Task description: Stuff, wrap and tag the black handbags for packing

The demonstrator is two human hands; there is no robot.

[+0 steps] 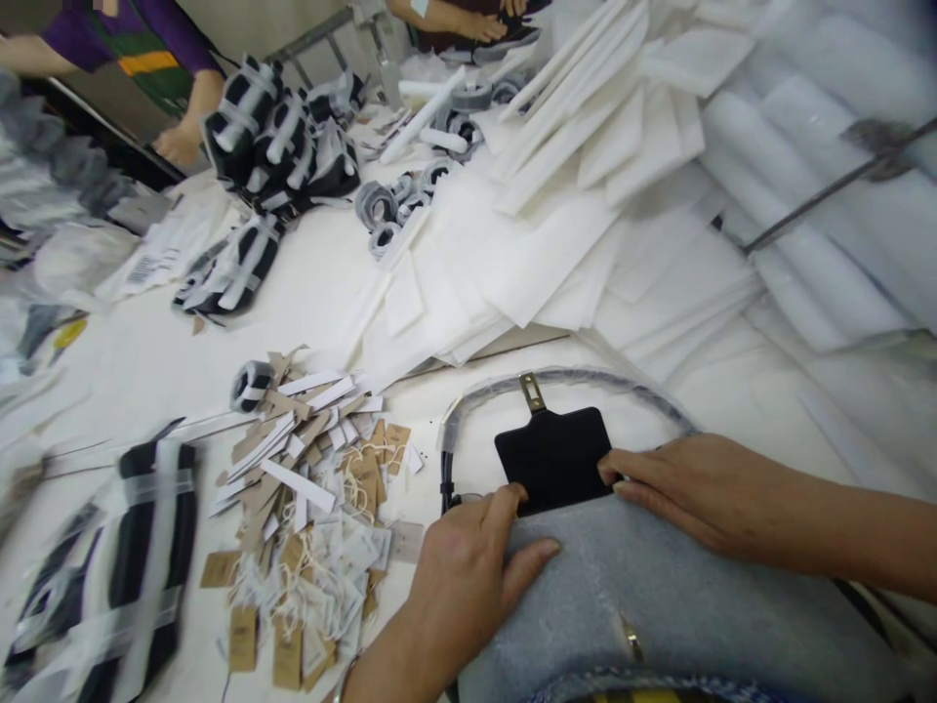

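A grey handbag (586, 586) lies in front of me at the table's near edge. From its top edge a black flap (556, 457) extends away from me, with a gold clasp plate (532, 392) at its tip. The handle (498, 389), wrapped in clear plastic, arches behind the flap. My left hand (468, 561) grips the bag's top edge at the flap's left side, thumb on the grey face. At the flap's right corner my right hand (680, 488) pinches the edge with thumb and fingers. A small gold fitting (631, 637) shows on the grey face.
Left of the bag lie paper strips (293, 430) and brown tags (288, 652) with strings. Wrapped black bags (153, 547) are at the left, more (249, 137) further back. White foam sheets (556, 244) fill the right. Two co-workers (157, 49) stand across the table.
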